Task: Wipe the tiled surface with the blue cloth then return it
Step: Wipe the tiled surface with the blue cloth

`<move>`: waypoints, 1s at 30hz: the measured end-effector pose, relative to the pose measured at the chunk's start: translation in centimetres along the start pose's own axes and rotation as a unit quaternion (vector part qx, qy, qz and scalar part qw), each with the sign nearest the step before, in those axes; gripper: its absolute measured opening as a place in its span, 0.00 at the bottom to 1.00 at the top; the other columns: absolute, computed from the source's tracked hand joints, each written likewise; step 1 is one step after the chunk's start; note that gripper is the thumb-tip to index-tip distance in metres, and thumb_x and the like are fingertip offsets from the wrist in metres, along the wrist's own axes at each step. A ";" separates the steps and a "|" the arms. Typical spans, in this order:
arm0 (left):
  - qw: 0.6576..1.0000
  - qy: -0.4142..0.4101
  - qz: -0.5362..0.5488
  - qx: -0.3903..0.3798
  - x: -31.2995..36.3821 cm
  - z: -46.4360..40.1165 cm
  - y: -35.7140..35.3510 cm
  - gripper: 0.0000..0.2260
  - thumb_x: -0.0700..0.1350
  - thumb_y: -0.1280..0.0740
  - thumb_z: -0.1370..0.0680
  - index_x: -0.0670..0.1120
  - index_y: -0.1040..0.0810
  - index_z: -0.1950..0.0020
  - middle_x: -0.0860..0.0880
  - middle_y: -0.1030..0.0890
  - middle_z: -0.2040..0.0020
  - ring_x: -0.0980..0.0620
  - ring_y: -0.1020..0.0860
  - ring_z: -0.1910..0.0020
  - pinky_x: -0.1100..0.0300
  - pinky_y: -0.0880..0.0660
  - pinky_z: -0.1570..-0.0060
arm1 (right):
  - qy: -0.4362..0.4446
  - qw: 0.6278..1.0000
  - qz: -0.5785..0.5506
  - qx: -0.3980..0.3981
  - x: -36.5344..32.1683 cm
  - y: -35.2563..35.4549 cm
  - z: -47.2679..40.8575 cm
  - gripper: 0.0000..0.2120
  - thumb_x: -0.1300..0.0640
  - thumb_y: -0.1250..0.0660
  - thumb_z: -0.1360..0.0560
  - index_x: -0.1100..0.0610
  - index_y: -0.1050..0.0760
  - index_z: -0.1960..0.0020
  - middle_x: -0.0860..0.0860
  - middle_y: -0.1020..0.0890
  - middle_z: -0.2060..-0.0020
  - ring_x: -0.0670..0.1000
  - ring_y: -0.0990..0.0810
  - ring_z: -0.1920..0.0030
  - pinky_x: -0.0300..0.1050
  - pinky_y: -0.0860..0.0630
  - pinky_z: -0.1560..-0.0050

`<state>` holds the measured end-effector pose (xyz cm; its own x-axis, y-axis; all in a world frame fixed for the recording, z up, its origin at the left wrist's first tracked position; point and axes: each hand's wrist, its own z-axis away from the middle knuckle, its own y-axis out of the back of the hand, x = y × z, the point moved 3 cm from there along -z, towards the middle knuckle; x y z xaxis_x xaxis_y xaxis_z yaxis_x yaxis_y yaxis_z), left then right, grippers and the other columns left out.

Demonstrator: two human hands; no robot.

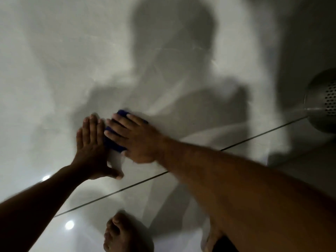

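Wiping is in hand — the right hand (134,137) lies spread flat on the blue cloth (116,142), pressing it to the tiled surface (181,60). The left hand (92,150), fingers together, braces beside it. Next — probably another pressed stroke across unwiped tile.

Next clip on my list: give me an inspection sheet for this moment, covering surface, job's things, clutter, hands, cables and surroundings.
Surface: pale glossy tiled surface with a dark grout line, shadows and light reflections across it.
Job's things: blue cloth pressed flat against the tile, mostly covered.
Clutter: nothing seen.
Hands: right hand flat on the cloth, fingers spread; left hand open, palm on the tile beside the cloth.
Cables: nothing seen.
Surroundings: perforated metal fixture at the right edge; a bare foot at the bottom.
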<state>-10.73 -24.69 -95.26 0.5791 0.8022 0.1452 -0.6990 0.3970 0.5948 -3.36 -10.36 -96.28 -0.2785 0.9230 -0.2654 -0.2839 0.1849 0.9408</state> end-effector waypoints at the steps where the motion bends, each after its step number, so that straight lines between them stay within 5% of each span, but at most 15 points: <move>1: 1.000 0.000 0.001 0.002 0.0 0.1 0.1 0.82 0.76 0.28 0.61 0.43 0.76 0.27 0.42 0.77 0.27 0.42 0.76 0.27 0.47 0.72 0.29 | 0.007 1.000 0.014 -0.007 2.5 0.7 -0.5 0.36 0.42 0.44 0.24 0.53 0.50 0.20 0.57 0.47 0.20 0.60 0.52 0.21 0.59 0.54 0.23; 5: 1.000 -0.004 0.002 0.000 0.3 0.1 0.3 0.82 0.78 0.30 0.60 0.42 0.78 0.29 0.41 0.79 0.28 0.41 0.78 0.28 0.42 0.70 0.29 | -0.322 0.946 -0.003 0.044 12.8 1.3 5.3 0.37 0.40 0.44 0.23 0.58 0.48 0.21 0.63 0.46 0.22 0.68 0.50 0.23 0.64 0.53 0.23; 9: 1.000 -0.009 -0.006 0.007 0.3 0.1 0.2 0.81 0.78 0.30 0.59 0.42 0.79 0.29 0.40 0.81 0.29 0.40 0.79 0.29 0.42 0.71 0.30 | -0.516 0.853 -0.024 0.070 8.4 -1.8 15.0 0.35 0.40 0.50 0.20 0.61 0.49 0.21 0.67 0.45 0.23 0.71 0.49 0.24 0.69 0.47 0.26; 11: 1.000 -0.013 -0.004 0.013 0.3 0.1 0.2 0.81 0.78 0.30 0.59 0.42 0.79 0.29 0.40 0.80 0.29 0.40 0.79 0.29 0.41 0.71 0.30 | -0.525 0.848 -0.050 0.057 2.2 -3.4 16.0 0.35 0.40 0.50 0.20 0.62 0.47 0.21 0.67 0.45 0.23 0.71 0.50 0.23 0.70 0.46 0.28; 15: 1.000 -0.011 -0.004 0.018 0.1 0.0 0.1 0.82 0.78 0.29 0.60 0.43 0.78 0.28 0.41 0.80 0.29 0.42 0.79 0.29 0.41 0.69 0.28 | -0.382 0.917 -0.095 0.056 -7.1 -4.7 11.0 0.37 0.42 0.42 0.24 0.57 0.49 0.21 0.61 0.48 0.21 0.66 0.53 0.22 0.69 0.49 0.26; 20: 1.000 0.010 -0.011 0.022 0.7 0.7 0.4 0.81 0.73 0.25 0.59 0.43 0.75 0.27 0.41 0.75 0.25 0.43 0.75 0.26 0.36 0.64 0.28 | -0.158 0.982 -0.068 0.074 -2.6 -1.6 1.8 0.33 0.44 0.43 0.25 0.53 0.42 0.22 0.56 0.41 0.21 0.61 0.47 0.21 0.60 0.49 0.24; 22: 1.000 0.011 -0.011 0.026 0.9 1.0 0.6 0.81 0.72 0.23 0.58 0.42 0.74 0.26 0.40 0.73 0.24 0.42 0.74 0.26 0.36 0.63 0.27 | -0.199 0.976 -0.036 0.080 1.8 -0.4 1.1 0.34 0.43 0.41 0.26 0.54 0.40 0.22 0.57 0.39 0.22 0.62 0.43 0.22 0.61 0.46 0.26; 26: 0.999 0.007 -0.002 0.032 1.1 1.3 0.7 0.81 0.70 0.22 0.57 0.41 0.74 0.26 0.40 0.73 0.24 0.41 0.74 0.26 0.36 0.64 0.27 | -0.444 0.891 -0.050 0.087 8.1 -0.8 7.2 0.36 0.40 0.45 0.23 0.58 0.46 0.21 0.62 0.43 0.22 0.68 0.47 0.23 0.66 0.46 0.27; 30: 0.999 0.005 0.004 0.042 0.9 1.1 0.4 0.81 0.70 0.21 0.57 0.42 0.74 0.26 0.40 0.73 0.24 0.41 0.74 0.26 0.37 0.64 0.28 | -0.565 0.815 -0.094 0.084 5.9 -1.8 10.1 0.36 0.41 0.47 0.22 0.61 0.49 0.21 0.65 0.45 0.22 0.70 0.49 0.23 0.68 0.45 0.27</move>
<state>-10.06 -24.27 -94.04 0.5695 0.8096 0.1423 -0.6654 0.3524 0.6581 4.79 -1.87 -97.42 0.8056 0.5771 -0.1341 -0.0681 0.3150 0.9466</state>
